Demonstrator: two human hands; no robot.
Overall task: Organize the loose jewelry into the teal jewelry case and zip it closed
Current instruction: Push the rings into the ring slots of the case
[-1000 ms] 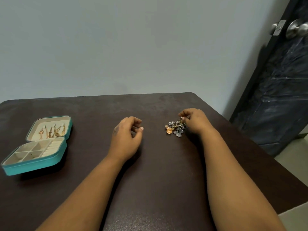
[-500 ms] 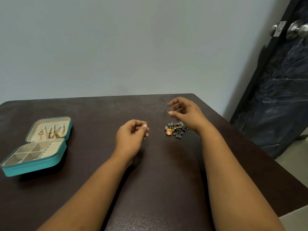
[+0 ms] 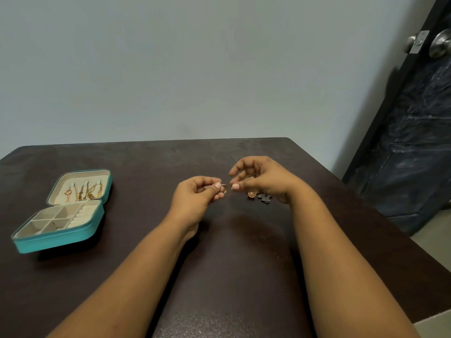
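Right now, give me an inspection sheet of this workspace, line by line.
Surface: dark brown wooden table, bare in the middle.
Job's things: open teal zip-around jewelry case at left, gold chains in its lid; small gold ring; loose pile of dark and gold jewelry.
Clutter: nothing seen.
Grips: left hand pinches the ring; right hand open beside it, above the pile.
Cables: nothing seen.
Surroundings: pale grey wall; dark door with metal knob at right.
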